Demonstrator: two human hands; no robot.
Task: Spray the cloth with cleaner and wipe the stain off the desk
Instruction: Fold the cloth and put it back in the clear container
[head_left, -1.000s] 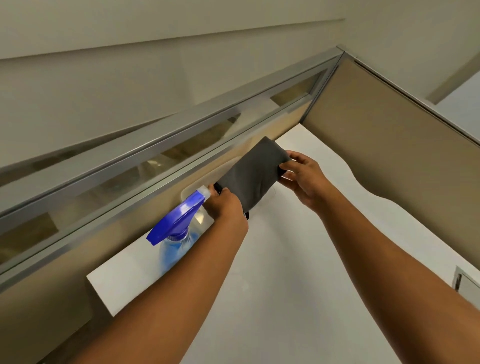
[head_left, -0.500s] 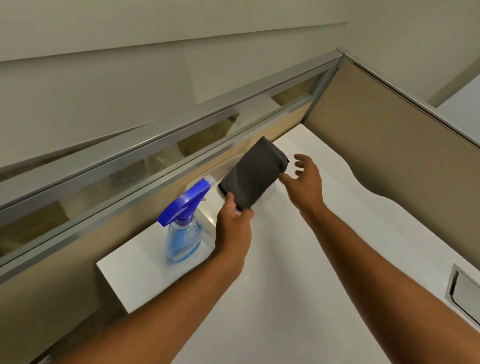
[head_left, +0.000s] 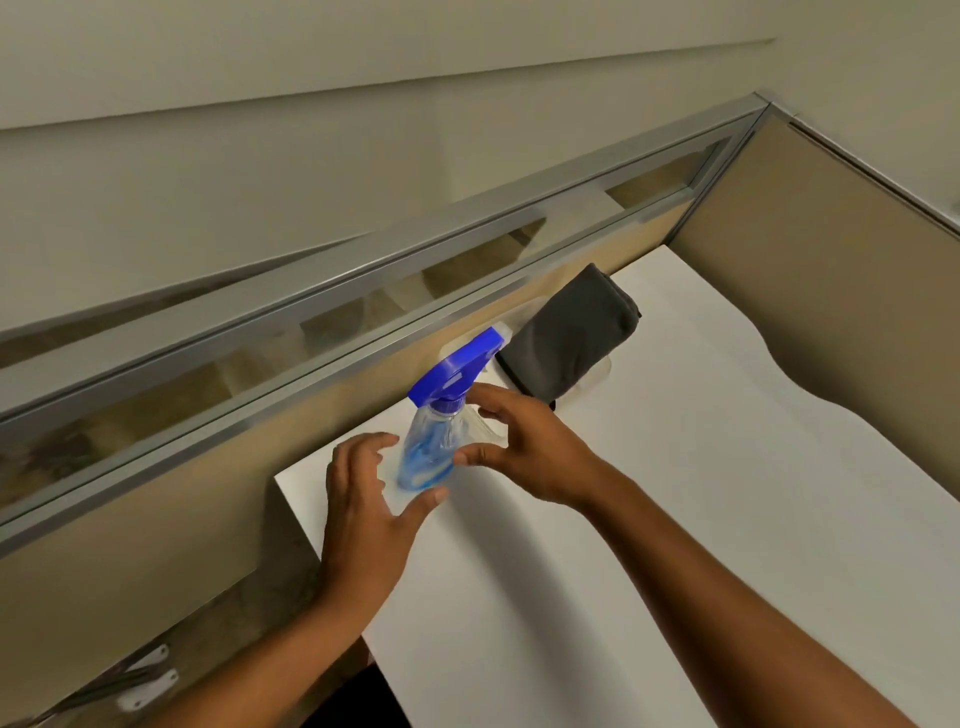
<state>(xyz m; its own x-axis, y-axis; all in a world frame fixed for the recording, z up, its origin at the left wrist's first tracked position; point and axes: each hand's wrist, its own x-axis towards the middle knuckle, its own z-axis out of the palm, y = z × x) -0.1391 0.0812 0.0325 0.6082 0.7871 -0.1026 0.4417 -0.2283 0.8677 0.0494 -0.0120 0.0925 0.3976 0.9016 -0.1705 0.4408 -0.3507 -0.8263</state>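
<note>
2 spread, empty hands, left hand (head_left: 363, 499) and right hand (head_left: 524, 447), flank the clear blue-capped spray bottle (head_left: 434, 436) on the white table (head_left: 675, 493), apparently to grasp it; the folded grey cloth (head_left: 571, 332) waits beyond.

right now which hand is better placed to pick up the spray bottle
Right, I'd judge. The right hand already brackets the spray bottle at neck and body, fingers open; the left hand sits lower by its base.

Open white desk (head_left: 649, 519) lay clear toward five o'clock. The spray bottle (head_left: 428, 447), folded grey cloth (head_left: 569, 332) and partition (head_left: 311, 405) obstructed eleven to one o'clock.
</note>
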